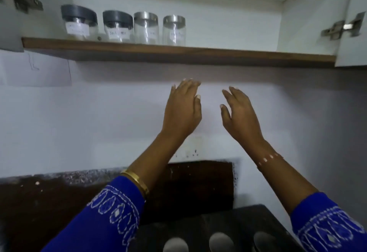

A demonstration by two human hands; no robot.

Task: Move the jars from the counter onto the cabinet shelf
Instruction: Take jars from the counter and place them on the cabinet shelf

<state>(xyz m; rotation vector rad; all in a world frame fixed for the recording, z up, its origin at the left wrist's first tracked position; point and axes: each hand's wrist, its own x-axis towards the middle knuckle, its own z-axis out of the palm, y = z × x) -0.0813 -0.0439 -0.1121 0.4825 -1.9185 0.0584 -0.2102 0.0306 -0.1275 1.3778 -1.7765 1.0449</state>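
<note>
White wall fills the middle of the head view, with an open cabinet above it and a dark speckled counter [65, 190] below. Along the left half of the cabinet shelf [198, 52], close to its front edge, I see four clear jars in a row: a large dark-lidded jar [79, 23] nearest the left end, a smaller dark-lidded jar [117, 26] just beside it, then a steel-lidded jar [146, 27] and a second steel-lidded jar [174, 30]. Each carries a white paper label I cannot read. The right half of the shelf has no jars on it.

Both hands hang in the air below the shelf, in front of the wall. My left hand [183, 108] and right hand [241, 112] are spread, fingers apart, palms turned toward each other, holding nothing and touching nothing.

At the bottom edge, on the near right corner of the counter, three rounded grey tops [221, 241] show; I take them for lids of jars waiting there, though too little is visible to be sure.

Judging from those on the shelf, these jars look like glass or hard clear plastic: rigid, smooth, likely slippery, and breakable if dropped. They seem nearly empty, so probably light. I would take hold around the body below the lid, fingers wrapped across the label where the paper gives friction, not by the lid alone, since I cannot tell how firmly it sits.
</note>
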